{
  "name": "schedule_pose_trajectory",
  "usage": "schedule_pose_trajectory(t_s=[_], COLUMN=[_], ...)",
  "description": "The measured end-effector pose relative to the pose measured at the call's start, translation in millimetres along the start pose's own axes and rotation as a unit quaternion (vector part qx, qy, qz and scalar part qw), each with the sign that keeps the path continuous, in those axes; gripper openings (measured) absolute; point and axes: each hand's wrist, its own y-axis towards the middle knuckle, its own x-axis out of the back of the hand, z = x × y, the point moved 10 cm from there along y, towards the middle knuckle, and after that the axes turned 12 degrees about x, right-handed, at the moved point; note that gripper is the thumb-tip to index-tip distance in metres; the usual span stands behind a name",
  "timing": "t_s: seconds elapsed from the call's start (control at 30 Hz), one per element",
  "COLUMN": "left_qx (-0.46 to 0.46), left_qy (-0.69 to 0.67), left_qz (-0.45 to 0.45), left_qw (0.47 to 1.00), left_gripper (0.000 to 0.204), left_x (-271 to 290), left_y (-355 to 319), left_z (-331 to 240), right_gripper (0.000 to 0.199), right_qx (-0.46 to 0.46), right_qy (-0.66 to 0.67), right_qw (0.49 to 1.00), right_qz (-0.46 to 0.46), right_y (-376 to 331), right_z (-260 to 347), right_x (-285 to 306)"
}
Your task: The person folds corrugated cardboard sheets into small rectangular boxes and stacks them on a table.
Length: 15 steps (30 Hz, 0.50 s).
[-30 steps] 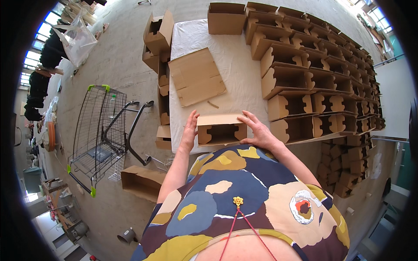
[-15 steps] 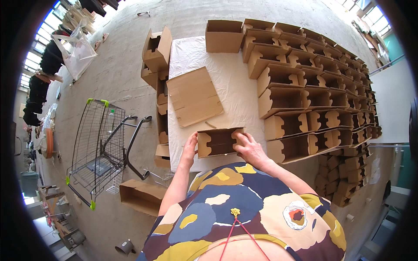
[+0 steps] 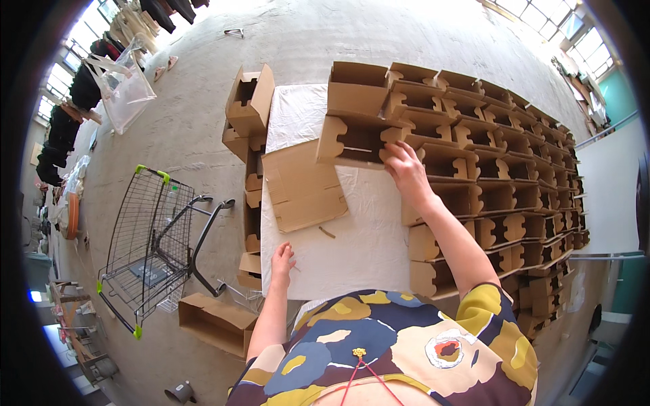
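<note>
One box (image 3: 360,139), long axis nine-to-three, my nearer right hand (image 3: 407,172) grips at four o'clock; my left hand (image 3: 281,264) curls loosely.

wire cart (image 3: 150,271), green corners | clear plastic bag (image 3: 128,100), upper left | white panel (image 3: 609,186), right

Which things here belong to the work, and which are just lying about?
Apparently part of the work:
box held by the right hand
box rows
flat cardboard
white-covered table

Seemingly just about:
cart
clear bag
</note>
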Motion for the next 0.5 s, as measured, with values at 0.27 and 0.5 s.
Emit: schedule_pose_trajectory(t_s=[0.27, 0.5], left_qx=[0.007, 0.007], left_qy=[-0.053, -0.119], left_qz=[-0.006, -0.009], left_qw=[0.999, 0.993], left_gripper=[0.053, 0.06], left_x=[-0.7, -1.5], left_y=[8.0, 18.0], left_z=[-3.4, -17.2], right_gripper=[0.027, 0.031], right_qx=[-0.039, -0.099], right_qy=[-0.043, -0.072], right_qw=[0.997, 0.986], right_qz=[0.055, 0.115], right_y=[63.8, 67.6], right_z=[-106.5, -165.0], right_x=[-77.3, -113.1])
